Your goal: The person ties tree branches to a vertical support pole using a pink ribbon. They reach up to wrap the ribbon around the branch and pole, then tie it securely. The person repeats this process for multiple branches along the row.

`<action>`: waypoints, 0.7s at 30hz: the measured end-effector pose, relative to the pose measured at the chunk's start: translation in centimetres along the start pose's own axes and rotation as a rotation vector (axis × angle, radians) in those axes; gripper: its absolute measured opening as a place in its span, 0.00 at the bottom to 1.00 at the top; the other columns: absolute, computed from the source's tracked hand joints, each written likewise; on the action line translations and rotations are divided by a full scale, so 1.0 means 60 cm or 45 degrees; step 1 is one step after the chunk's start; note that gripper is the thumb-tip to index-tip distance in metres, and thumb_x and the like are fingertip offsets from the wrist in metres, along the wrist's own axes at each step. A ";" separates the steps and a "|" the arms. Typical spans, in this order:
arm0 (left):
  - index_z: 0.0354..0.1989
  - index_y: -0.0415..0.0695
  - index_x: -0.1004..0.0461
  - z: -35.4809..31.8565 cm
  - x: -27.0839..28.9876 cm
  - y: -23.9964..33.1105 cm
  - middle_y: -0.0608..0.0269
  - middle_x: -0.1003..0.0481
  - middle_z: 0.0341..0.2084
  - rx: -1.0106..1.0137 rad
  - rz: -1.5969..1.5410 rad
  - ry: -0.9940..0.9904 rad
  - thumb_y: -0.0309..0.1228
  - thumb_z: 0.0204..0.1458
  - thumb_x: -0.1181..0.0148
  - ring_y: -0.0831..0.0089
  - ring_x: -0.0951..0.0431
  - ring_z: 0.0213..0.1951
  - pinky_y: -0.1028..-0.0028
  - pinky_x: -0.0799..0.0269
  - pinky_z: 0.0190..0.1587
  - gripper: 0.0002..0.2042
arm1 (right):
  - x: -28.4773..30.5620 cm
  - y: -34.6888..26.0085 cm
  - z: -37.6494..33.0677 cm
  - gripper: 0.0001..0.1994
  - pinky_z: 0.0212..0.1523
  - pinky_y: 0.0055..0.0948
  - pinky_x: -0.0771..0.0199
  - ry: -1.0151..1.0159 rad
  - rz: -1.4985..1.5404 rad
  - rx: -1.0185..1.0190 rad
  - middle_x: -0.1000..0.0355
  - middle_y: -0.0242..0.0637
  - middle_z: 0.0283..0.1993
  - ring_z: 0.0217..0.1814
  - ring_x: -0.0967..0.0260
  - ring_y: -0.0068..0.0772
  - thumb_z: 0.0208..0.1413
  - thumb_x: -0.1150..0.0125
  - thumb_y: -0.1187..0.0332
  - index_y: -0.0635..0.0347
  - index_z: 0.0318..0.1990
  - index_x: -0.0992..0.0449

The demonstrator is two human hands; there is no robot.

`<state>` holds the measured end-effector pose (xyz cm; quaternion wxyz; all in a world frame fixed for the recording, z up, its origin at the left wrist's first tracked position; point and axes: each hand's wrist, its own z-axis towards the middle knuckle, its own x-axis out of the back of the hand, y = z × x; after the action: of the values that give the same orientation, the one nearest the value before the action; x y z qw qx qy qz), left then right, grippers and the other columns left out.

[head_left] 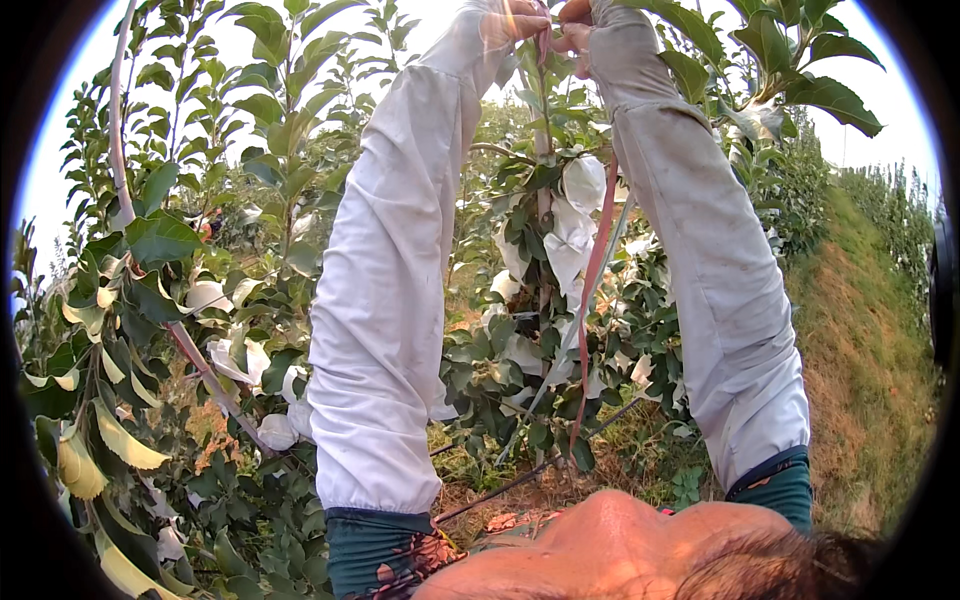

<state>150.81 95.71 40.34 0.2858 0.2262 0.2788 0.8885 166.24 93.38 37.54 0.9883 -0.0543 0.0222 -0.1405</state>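
Note:
Both my arms, in pale sleeves, reach up to a thin upright stem [542, 110] at the top edge. My left hand [508, 24] is closed, its fingertips pinched at a pink strip [543, 36] against the stem. Close by on the other side, my right hand [578, 32] has its fingers curled in toward the same spot; what they hold is hidden. The top edge cuts off part of both hands. A long pink ribbon [597, 262] hangs down from behind my right wrist, with a paler strip [566, 345] dangling beside it.
Leafy fruit-tree branches [270, 110] rise on the left, with a bare slanting branch [205, 370] below. White bags [570, 240] hang among the leaves beyond my arms. A dark hose or wire [500, 490] crosses low down. On the right runs a grassy strip [850, 370] beside another tree row.

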 end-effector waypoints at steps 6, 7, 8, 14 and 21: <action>0.34 0.34 0.29 -0.008 0.003 -0.005 0.56 0.26 0.28 -0.035 0.003 -0.021 0.23 0.48 0.44 0.67 0.25 0.30 0.74 0.29 0.34 0.06 | 0.026 -0.010 0.000 0.08 0.09 0.08 0.45 -0.363 0.375 -0.798 0.31 0.30 0.27 0.18 0.38 0.11 0.54 0.46 0.69 0.63 0.39 0.33; 0.34 0.34 0.29 -0.008 0.009 -0.005 0.56 0.26 0.28 -0.049 0.013 -0.053 0.22 0.48 0.44 0.67 0.25 0.30 0.74 0.29 0.35 0.06 | 0.018 -0.016 -0.010 0.07 0.09 0.08 0.50 -0.267 0.423 -0.781 0.36 0.26 0.23 0.14 0.47 0.09 0.54 0.46 0.69 0.61 0.38 0.33; 0.34 0.34 0.29 -0.008 0.006 -0.002 0.57 0.26 0.28 -0.065 0.020 -0.089 0.22 0.48 0.44 0.68 0.25 0.31 0.74 0.29 0.36 0.06 | 0.015 -0.024 -0.009 0.07 0.09 0.08 0.51 -0.337 0.413 -0.791 0.36 0.25 0.23 0.14 0.47 0.08 0.54 0.46 0.68 0.60 0.38 0.33; 0.37 0.35 0.27 -0.025 -0.006 0.008 0.57 0.26 0.31 -0.100 0.186 0.094 0.25 0.48 0.41 0.71 0.25 0.34 0.77 0.29 0.35 0.09 | 0.025 0.007 -0.003 0.09 0.08 0.14 0.54 -0.519 0.780 -0.750 0.38 0.26 0.22 0.12 0.49 0.13 0.55 0.49 0.63 0.57 0.38 0.32; 0.35 0.37 0.27 -0.017 -0.008 -0.011 0.60 0.26 0.27 -0.249 0.385 0.249 0.25 0.49 0.44 0.73 0.26 0.30 0.77 0.31 0.33 0.06 | 0.035 0.030 0.005 0.12 0.15 0.16 0.46 -0.448 0.316 -0.582 0.35 0.27 0.24 0.17 0.45 0.15 0.51 0.49 0.67 0.58 0.43 0.29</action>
<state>150.85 95.46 39.05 0.1412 0.1495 0.1805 0.9618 168.75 94.57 37.56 0.9488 -0.2955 -0.1119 0.0013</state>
